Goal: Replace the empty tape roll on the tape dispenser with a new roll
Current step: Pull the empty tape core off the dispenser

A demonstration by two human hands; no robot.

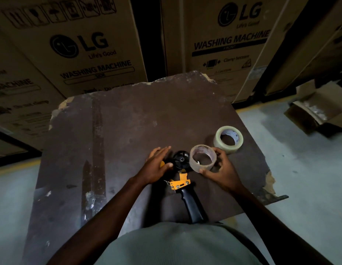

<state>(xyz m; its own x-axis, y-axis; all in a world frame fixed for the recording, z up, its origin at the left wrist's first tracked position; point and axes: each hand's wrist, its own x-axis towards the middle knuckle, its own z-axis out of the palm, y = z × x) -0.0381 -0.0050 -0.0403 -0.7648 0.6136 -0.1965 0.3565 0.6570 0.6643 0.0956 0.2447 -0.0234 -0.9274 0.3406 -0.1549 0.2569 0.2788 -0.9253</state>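
Observation:
A yellow and black tape dispenser [182, 181] lies on the dark brown board [128, 127], its black handle pointing toward me and its black hub bare. My left hand [156, 165] rests flat on the dispenser's left side, fingers straight. My right hand [221, 169] pinches the empty tape roll [202, 158], a thin brownish core ring, just right of the hub and off it. A full roll of clear tape [229, 139] lies flat on the board behind my right hand.
Tall cardboard washing machine boxes [86, 46] stand behind the board. An open carton [317, 111] sits on the grey floor at the right. The board's edges are chipped, with a jagged corner [269, 180] near my right wrist.

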